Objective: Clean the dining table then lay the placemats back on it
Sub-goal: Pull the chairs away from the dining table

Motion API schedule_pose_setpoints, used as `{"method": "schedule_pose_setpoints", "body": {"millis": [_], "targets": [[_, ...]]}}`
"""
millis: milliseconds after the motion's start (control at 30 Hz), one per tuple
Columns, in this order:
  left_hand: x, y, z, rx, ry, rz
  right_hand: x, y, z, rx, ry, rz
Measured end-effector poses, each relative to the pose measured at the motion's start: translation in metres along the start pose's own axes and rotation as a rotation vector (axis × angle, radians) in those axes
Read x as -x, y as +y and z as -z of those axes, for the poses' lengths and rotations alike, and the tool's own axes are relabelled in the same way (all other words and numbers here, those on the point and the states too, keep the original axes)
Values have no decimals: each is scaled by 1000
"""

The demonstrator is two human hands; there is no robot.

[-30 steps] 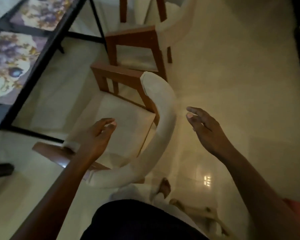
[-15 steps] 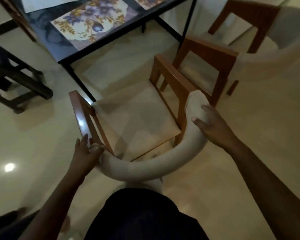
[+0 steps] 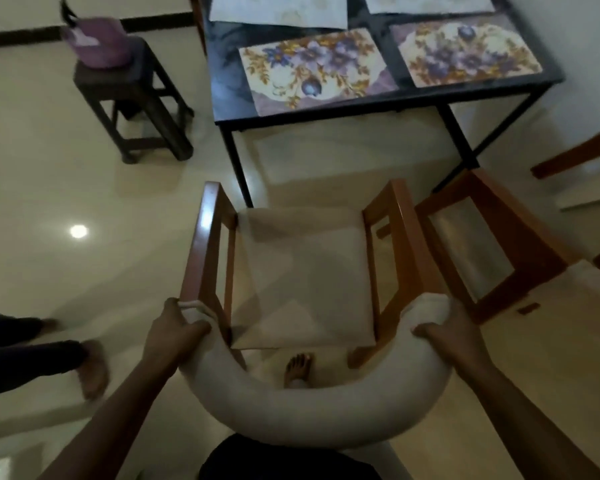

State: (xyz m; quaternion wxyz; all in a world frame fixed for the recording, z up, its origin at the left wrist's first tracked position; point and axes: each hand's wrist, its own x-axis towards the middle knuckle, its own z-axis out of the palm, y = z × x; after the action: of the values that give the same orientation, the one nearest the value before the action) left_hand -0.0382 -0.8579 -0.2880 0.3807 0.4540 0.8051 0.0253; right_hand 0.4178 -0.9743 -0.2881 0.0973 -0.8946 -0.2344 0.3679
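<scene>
Swung round since half a second ago, the chair (image 3: pixel 302 268) now squarely faces the dark worktop (image 3: pixel 227 91), with the left hand (image 3: pixel 175 336) and right hand (image 3: pixel 445 336) each gripping one end of its curved padded backrest. Two floral placemats (image 3: pixel 314 71) and two pale placemats (image 3: pixel 278 10) lie on the worktop, straight ahead beyond the seat and equally far from both hands. No writing is legible.

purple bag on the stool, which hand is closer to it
Left. The left hand grips the left end of the chair backrest, on the same side as the purple bag; the right hand grips the right end, farther across the chair.
</scene>
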Motion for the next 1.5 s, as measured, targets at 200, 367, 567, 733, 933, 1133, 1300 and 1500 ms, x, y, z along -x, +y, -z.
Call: {"method": "schedule_pose_setpoints", "body": {"millis": [200,367,567,733,933,1133,1300,1500], "targets": [[8,41,-31,92,41,-28,-36,-72,47,90,71,-150],[10,86,-64,154,54,-29,-87,-87,90,85,40,-3],[-6,118,-73,200,79,-40,-114,-102,114,88,25,109],[-13,125,-75,193,84,-37,-121,-108,120,110,29,87],[-12,121,-79,180,77,-53,-121,-111,118,106,38,60],[-10,122,-78,178,67,-60,-121,-100,119,89,12,156],[-9,122,-76,182,57,-54,-124,-101,117,83,13,157],[-9,123,-73,160,48,-50,-124,-98,114,77,16,137]]}}
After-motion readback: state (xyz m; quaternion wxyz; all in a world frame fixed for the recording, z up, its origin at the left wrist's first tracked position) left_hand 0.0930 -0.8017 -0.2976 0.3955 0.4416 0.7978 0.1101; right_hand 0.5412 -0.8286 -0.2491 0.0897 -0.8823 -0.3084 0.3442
